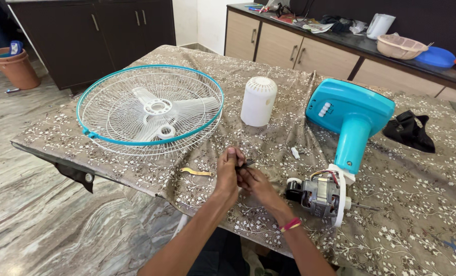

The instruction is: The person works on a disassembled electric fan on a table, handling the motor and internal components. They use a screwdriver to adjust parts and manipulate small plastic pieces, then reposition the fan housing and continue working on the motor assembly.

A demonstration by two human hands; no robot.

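My left hand (227, 173) and my right hand (253, 183) meet over the patterned tablecloth (402, 204), both pinching one small dark part (247, 164) between the fingertips; what the part is cannot be made out. A red band circles my right wrist. Just right of the hands lies a bare fan motor (320, 197) with wires, joined to a turquoise fan stand and base (351, 115) lying on its side. A white motor cover (258, 100) stands upright behind the hands.
A turquoise-rimmed wire fan guard (91, 99) with white blades (156, 108) lies at the left. A yellowish clip (196, 172) and a small white piece (295, 152) lie near the hands. A black pouch (409, 131) sits at right. Cabinets and an orange bucket (14, 66) stand behind.
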